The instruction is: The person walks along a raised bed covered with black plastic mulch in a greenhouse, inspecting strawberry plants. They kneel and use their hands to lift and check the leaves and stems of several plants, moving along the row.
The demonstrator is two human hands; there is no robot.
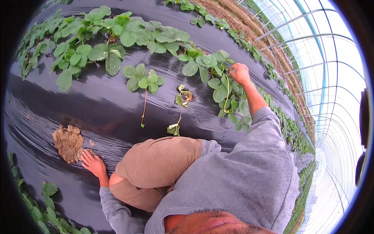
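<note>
My right hand (240, 73) reaches into a row of strawberry plants (220, 89), fingers curled closed around what looks like a green stem, mostly hidden by the fingers. A pale green runner (227, 93) hangs in a curve just beside it. Lower left, my left hand (94, 163) rests spread on the black plastic mulch (117, 149), fingertips at the edge of a clod of brown soil (68, 143). Between the hands, a detached strawberry shoot (144, 99) with green leaves lies on the plastic. Near it is a wilted strawberry runner (179, 114) by a planting hole (188, 96).
Leafy strawberry plants (128, 32) line the bed to the upper left. Another plant row (49, 207) runs along the lower left. My bent knee (159, 162) is close to the wilted runner. Hoops of a plastic tunnel (324, 61) curve along the right.
</note>
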